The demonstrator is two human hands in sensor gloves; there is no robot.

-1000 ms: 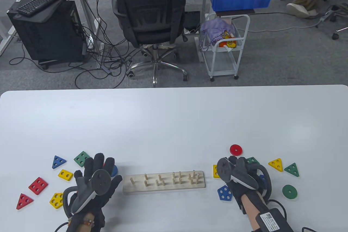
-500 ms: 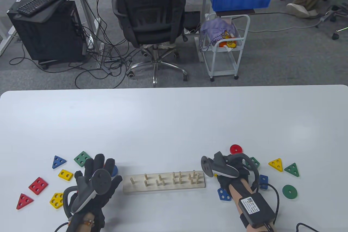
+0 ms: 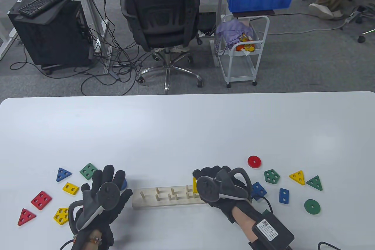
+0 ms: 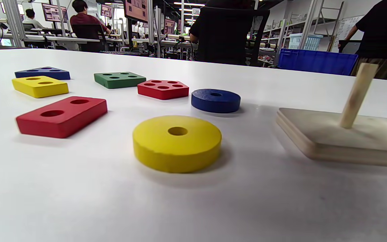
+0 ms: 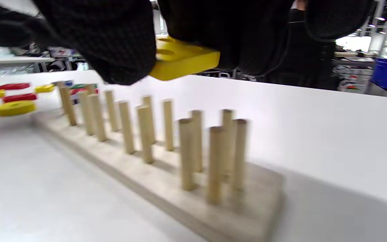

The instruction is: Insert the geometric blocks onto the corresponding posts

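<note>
Table view: the left hand, fingers spread, rests on the worktop beside the peg board; the right hand holds one yellow block over its right end.

Left wrist view: seven loose blocks, two of them discs.

Right wrist view: fingers pinch the yellow block above the pegs.

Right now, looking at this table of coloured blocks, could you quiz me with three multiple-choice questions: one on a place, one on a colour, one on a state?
1. Where is the right hand?
A. over the peg board's right end
B. beside the green ring
C. off the table

2. What colour is the block in its grip?
A. red
B. yellow
C. blue

3. How does that block stand?
A. seated on the posts
B. flat on the table
C. held above the posts

Answers: 1 A, the table view shows the hand covering that end. 2 B, the right wrist view shows yellow between the fingers. 3 C, clear space shows beneath it.
</note>
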